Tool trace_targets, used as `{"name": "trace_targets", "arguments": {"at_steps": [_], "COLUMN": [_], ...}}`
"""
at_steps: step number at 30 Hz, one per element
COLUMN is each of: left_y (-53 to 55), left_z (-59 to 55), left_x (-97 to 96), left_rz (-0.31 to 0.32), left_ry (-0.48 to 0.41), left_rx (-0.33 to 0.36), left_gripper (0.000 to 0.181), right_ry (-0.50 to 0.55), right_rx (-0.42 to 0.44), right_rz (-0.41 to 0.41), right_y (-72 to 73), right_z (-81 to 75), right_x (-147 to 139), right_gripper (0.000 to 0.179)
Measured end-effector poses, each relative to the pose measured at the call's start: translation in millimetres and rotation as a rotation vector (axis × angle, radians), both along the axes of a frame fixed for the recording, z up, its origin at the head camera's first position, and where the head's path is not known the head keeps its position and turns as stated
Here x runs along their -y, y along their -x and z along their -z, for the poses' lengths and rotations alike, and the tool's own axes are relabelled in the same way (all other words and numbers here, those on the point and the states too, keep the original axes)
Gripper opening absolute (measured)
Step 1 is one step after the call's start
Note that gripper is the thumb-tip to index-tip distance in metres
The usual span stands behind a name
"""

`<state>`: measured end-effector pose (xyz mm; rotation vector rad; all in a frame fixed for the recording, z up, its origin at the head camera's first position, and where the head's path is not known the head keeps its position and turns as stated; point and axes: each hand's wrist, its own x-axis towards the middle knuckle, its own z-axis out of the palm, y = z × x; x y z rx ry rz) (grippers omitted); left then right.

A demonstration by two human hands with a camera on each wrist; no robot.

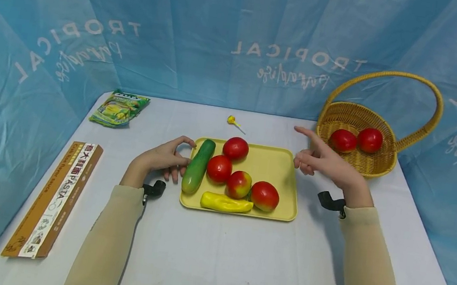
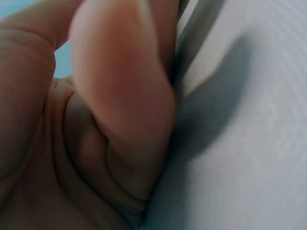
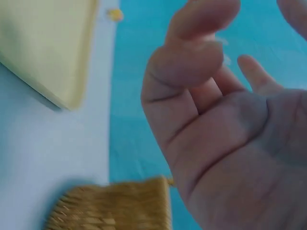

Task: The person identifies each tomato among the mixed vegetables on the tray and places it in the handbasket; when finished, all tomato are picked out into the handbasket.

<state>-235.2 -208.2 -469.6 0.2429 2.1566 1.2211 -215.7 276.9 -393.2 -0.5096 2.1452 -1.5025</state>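
My left hand [image 1: 165,158] is at the left edge of a yellow tray [image 1: 278,161], beside a green cucumber [image 1: 198,167]. Its fingers are loosely bent, and in the left wrist view no object shows in the fingers [image 2: 124,86]. To the right of the tray is my right hand [image 1: 329,165], index finger extended, the others loosely curled around nothing. The tray also holds a yellow pepper [image 1: 226,203], two red round fruits [image 1: 219,168], a red-yellow fruit [image 1: 239,184] and a larger red fruit [image 1: 265,196].
A wicker basket [image 1: 385,168] with a tall handle and two red fruits [image 1: 343,141] stands back right. Behind the tray lies a yellow lollipop [image 1: 231,120]. A green snack bag [image 1: 119,109] and a long pasta box [image 1: 52,201] are on the left.
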Motion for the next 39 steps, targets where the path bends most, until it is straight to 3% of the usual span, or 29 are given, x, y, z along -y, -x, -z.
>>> {"name": "trace_targets", "arguments": {"at_steps": [6, 12, 22, 39], "left_y": [1.6, 1.9, 1.2, 0.6], "left_z": [-0.8, 0.9, 1.4, 2.7], "left_x": [-0.1, -0.4, -0.8, -0.1], "left_rz": [-0.001, 0.007, -0.001, -0.006], "left_ry": [-0.003, -0.008, -0.001, -0.004], "left_rx": [0.009, 0.006, 0.007, 0.01], "left_gripper": [0.056, 0.056, 0.056, 0.056], "right_ry": [-0.128, -0.18, -0.312, -0.365], "right_rx": [0.056, 0.091, 0.164, 0.168], "right_rz": [-0.136, -0.193, -0.3, -0.36], "right_y": [-8.4, -11.2, -14.7, -17.8], "right_z": [15.6, 27.9, 33.0, 40.0], "right_x": [17, 21, 26, 36], "right_gripper": [0.071, 0.071, 0.081, 0.08]}}
